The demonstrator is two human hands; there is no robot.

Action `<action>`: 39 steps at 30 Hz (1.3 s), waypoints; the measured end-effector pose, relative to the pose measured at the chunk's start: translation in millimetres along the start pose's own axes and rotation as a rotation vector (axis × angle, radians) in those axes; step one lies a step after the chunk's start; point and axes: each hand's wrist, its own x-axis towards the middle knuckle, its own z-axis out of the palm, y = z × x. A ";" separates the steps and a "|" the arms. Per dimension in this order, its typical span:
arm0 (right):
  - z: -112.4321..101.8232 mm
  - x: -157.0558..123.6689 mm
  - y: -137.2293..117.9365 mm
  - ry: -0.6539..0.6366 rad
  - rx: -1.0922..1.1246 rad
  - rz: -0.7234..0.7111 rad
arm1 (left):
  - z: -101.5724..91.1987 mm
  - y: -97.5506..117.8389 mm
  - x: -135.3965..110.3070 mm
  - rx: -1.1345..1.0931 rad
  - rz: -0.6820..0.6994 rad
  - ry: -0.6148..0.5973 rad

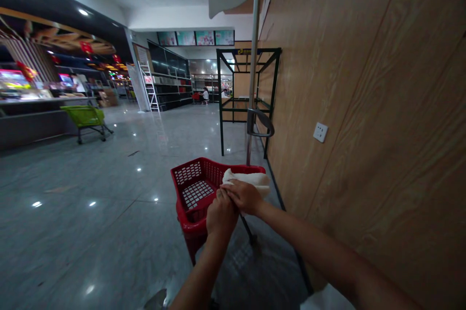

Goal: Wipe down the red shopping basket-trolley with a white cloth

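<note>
**Quick snapshot from where I'm standing**

So there's this white cloth (245, 180) bunched up along the far right rim of a red plastic shopping basket (189, 188), partly over the edge and partly hanging into it. My right hand (243, 197) is closed on the cloth's lower edge, fingers curled down over it. My left hand (221, 215) is curled up tight right under the right one, knuckles touching it, but honestly I can't tell from here if it has hold of the cloth too.

The basket sits on a dark stand (247, 227), right beside a wood-panelled wall (327, 81) with a white wall socket (320, 132) on it. Just ahead there's a metal pole (253, 81) with a grey handle (260, 123), and behind that a black metal shelf frame (247, 101).

Across the shiny grey tile floor (109, 164) on the left is a green shopping cart (85, 116) by a long counter (36, 101). Farther back, an aluminium stepladder (149, 86) leans by dark shelving (171, 81), and a person (206, 95) stands way off.
</note>
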 end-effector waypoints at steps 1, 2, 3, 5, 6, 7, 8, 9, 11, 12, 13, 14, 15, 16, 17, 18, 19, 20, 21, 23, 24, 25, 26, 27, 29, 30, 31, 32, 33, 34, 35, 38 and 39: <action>-1.7 0.4 2.6 0.001 -0.001 0.015 | 0.7 -0.2 -0.5 0.007 -0.004 0.013; -5.0 1.1 7.9 0.005 -0.008 0.053 | 1.1 0.0 -1.1 0.018 -0.011 0.024; -9.2 2.1 14.8 0.011 -0.020 0.105 | 1.1 0.7 -1.7 0.029 -0.019 0.030; -16.8 4.1 27.4 0.026 -0.055 0.222 | 0.2 3.0 -2.6 0.039 -0.031 0.018; -18.9 4.5 30.6 0.032 -0.074 0.267 | -0.4 4.3 -2.9 0.045 -0.037 0.010; -19.5 4.4 30.9 0.038 -0.091 0.293 | -1.0 5.5 -3.0 0.049 -0.041 0.005; -18.5 3.6 28.5 0.041 -0.102 0.293 | -1.4 6.4 -3.0 0.048 -0.043 0.005; -16.0 2.2 24.0 0.041 -0.105 0.266 | -1.5 7.1 -3.0 0.042 -0.046 0.008; -9.2 -1.9 14.1 0.038 -0.082 0.153 | -0.6 7.6 -2.7 0.031 -0.043 0.018; -6.2 -4.1 11.2 0.034 -0.060 0.086 | 0.1 7.6 -2.5 0.032 -0.038 0.022; -4.5 -6.0 11.2 0.032 -0.036 0.029 | 0.5 7.6 -2.3 0.038 -0.033 0.024; -4.5 -7.5 14.4 0.035 -0.014 0.000 | 0.3 7.4 -2.2 0.047 -0.028 0.021; -6.2 -8.6 20.9 0.042 0.001 0.006 | -0.9 6.9 -2.2 0.053 -0.022 0.014; -9.6 -9.4 30.1 0.046 0.003 0.046 | -3.3 5.9 -2.6 0.053 -0.017 0.000; -14.2 -10.1 41.0 0.052 -0.011 0.109 | -7.3 4.0 -3.3 0.043 -0.013 -0.020; -19.4 -10.7 52.5 0.059 -0.038 0.180 | -12.6 0.8 -4.7 0.026 -0.007 -0.044; -24.6 -11.4 63.4 0.067 -0.070 0.242 | -18.9 -3.8 -6.7 0.007 0.002 -0.066; -29.2 -12.3 72.7 0.074 -0.097 0.281 | -25.8 -9.8 -9.3 -0.008 0.007 -0.079; -32.7 -13.1 79.5 0.087 -0.113 0.296 | -32.7 -16.7 -12.5 -0.013 0.008 -0.078; -34.4 -15.1 83.4 0.134 -0.106 0.286 | -43.7 -31.3 -19.2 0.028 -0.026 -0.029; -32.3 -16.3 80.2 0.159 -0.088 0.275 | -47.0 -37.7 -22.1 0.035 -0.039 -0.026; -28.3 -17.6 73.4 0.184 -0.067 0.265 | -48.7 -42.7 -24.3 0.033 -0.042 -0.032; -22.4 -19.3 63.4 0.213 -0.046 0.255 | -48.7 -46.2 -25.6 0.019 -0.034 -0.047; -15.1 -21.3 50.3 0.243 -0.026 0.243 | -47.5 -48.2 -26.2 0.002 -0.021 -0.063; 1.9 -26.3 18.2 0.264 0.004 0.182 | -42.9 -49.0 -25.4 -0.016 -0.005 -0.066; 10.3 -29.1 1.1 0.256 0.008 0.132 | -40.3 -48.6 -24.7 -0.016 -0.002 -0.055; 17.8 -31.5 -14.9 0.216 0.006 0.062 | -38.0 -48.3 -24.0 -0.014 -0.001 -0.048; 23.5 -33.4 -28.7 0.174 -0.003 -0.009 | -36.2 -48.2 -23.6 -0.013 0.002 -0.046; 27.0 -34.5 -39.2 0.125 -0.015 -0.079 | -34.9 -48.5 -23.5 -0.015 0.006 -0.046; 28.0 -34.7 -45.5 0.090 -0.034 -0.131 | -34.3 -49.2 -23.8 -0.015 0.010 -0.046; 26.7 -33.8 -47.7 0.068 -0.057 -0.161 | -34.0 -50.0 -24.3 -0.012 0.008 -0.044; 14.7 -28.0 -36.4 0.069 -0.118 -0.111 | -34.4 -52.1 -26.5 0.009 -0.006 -0.032; 10.6 -26.3 -30.9 0.094 -0.123 -0.055 | -34.3 -52.1 -27.1 0.023 -0.013 -0.023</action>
